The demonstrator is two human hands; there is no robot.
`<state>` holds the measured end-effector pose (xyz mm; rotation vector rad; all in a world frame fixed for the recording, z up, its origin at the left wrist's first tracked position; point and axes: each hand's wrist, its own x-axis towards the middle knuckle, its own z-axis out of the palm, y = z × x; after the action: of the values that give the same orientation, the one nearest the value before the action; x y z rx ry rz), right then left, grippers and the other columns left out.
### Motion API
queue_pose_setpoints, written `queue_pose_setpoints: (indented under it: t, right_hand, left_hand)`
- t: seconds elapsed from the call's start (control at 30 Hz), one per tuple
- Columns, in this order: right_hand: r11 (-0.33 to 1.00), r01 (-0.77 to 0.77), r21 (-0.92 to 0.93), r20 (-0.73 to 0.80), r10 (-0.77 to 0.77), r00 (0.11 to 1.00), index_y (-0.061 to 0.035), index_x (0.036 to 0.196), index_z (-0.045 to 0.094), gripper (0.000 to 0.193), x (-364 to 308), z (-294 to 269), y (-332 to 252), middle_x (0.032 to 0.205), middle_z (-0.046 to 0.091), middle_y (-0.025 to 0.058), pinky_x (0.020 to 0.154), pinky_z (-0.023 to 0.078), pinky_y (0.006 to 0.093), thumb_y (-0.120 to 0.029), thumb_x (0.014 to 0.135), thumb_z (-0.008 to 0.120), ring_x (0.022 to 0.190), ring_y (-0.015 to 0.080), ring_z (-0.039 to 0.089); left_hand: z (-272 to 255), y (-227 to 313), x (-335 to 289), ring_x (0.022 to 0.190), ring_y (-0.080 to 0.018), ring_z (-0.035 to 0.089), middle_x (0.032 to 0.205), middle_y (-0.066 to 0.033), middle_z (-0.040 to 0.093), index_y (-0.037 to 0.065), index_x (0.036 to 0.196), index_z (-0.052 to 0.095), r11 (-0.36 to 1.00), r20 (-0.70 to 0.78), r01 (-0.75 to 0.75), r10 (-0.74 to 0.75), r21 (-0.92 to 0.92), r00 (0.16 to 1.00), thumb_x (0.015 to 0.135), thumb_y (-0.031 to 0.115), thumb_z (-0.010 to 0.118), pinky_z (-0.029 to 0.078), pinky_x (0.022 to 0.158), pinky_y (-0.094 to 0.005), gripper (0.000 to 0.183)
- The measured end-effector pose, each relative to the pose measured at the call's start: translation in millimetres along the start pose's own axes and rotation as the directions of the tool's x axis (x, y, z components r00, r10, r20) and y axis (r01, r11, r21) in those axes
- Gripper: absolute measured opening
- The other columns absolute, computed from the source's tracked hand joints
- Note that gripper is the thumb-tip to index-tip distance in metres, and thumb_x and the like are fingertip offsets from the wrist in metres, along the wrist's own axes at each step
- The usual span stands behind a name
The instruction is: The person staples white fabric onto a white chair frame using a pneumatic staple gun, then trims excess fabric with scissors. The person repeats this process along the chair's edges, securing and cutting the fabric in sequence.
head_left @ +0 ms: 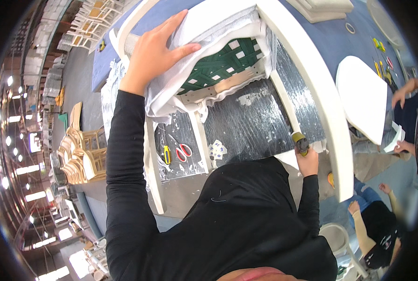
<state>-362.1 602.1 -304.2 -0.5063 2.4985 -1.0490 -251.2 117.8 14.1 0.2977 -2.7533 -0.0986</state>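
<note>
Right hand: this hand (308,163) is curled nearly shut, low and close to the body, and a tool is held in it
Yellow and black tool: the tool (301,144) is held just past the knuckles, by the near end of a thin white bar of the chair; whether the bar is touched cannot be told
Small things: red-handled scissors (183,152) and a yellow screwdriver (167,154) are laid side by side, and a bit of patterned paper (217,150) is seen to their right
White chair: the chair (312,70) is tipped over, its seat under the left hand and its big curved bar to the right of the right hand
Left hand: this hand (155,54) is spread wide, thumb held away from the fingers, and is laid flat on the pale seat cloth (164,89); nothing is gripped
Green straps: the criss-cross straps (218,65) are seen inside the seat, right of the left hand
Table: a blue top (321,40) is seen past the chair
White board: this board (361,98) is seen to the right, near another person's hand (403,93)
Far chairs: pale wooden chairs (85,157) are bunched on the floor at the left
</note>
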Motion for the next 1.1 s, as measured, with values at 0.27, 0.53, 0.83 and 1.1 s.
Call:
queue_pose_setpoints:
  t: [0.27, 0.53, 0.83, 1.1]
  right_hand:
    - [0.967, -0.210, -0.147, 0.030, 0.217, 0.976, 0.0038, 0.126, 0.067, 0.042, 152.7, 42.6, 166.7, 0.120, 0.073, 0.0300, 0.096, 0.053, 0.0495, -0.021, 0.093, 0.072, 0.113, 0.0476, 0.070]
    - [0.911, -0.218, -0.351, -0.054, 0.213, 0.975, 0.0089, 0.136, 0.059, 0.056, 209.5, 69.1, 180.8, 0.128, 0.069, 0.0307, 0.106, 0.049, 0.0482, -0.017, 0.087, 0.071, 0.119, 0.0462, 0.066]
    - [0.878, -0.246, 0.411, -0.175, 0.341, 0.924, 0.0005, 0.124, 0.060, 0.044, 205.0, 18.0, 134.0, 0.086, 0.064, 0.0087, 0.059, 0.048, 0.0362, -0.015, 0.088, 0.080, 0.067, 0.0189, 0.060]
    - [0.642, -0.178, 0.745, -0.138, 0.410, 0.902, -0.0085, 0.107, 0.054, 0.022, 94.2, 0.4, 29.4, 0.073, 0.053, 0.0010, 0.049, 0.045, 0.0304, -0.013, 0.098, 0.073, 0.057, 0.0117, 0.053]
  left_hand:
    - [-3.7, -6.0, -23.9, 0.146, -0.0303, 0.056, 0.156, -0.0140, 0.061, 0.013, 0.156, 0.057, 0.972, 0.028, 0.104, -0.100, -0.209, 0.995, 0.095, 0.034, 0.081, 0.040, 0.122, -0.0411, 0.070]
    - [-36.5, -23.1, -144.8, 0.130, -0.0274, 0.069, 0.141, -0.0116, 0.072, 0.011, 0.139, 0.071, 0.873, -0.067, 0.465, -0.477, -0.145, 0.876, 0.093, 0.024, 0.082, 0.053, 0.108, -0.0377, 0.050]
    - [-35.0, 15.9, -200.0, 0.069, -0.0162, 0.072, 0.081, -0.0098, 0.078, 0.002, 0.104, 0.081, 0.716, -0.097, 0.672, -0.694, -0.188, 0.713, 0.093, 0.021, 0.082, 0.055, 0.069, -0.0316, 0.021]
    - [-29.5, -13.4, -214.8, 0.068, -0.0137, 0.074, 0.077, -0.0106, 0.078, 0.000, 0.097, 0.080, 0.771, -0.206, 0.557, -0.626, -0.307, 0.753, 0.095, 0.020, 0.082, 0.054, 0.064, -0.0281, 0.020]
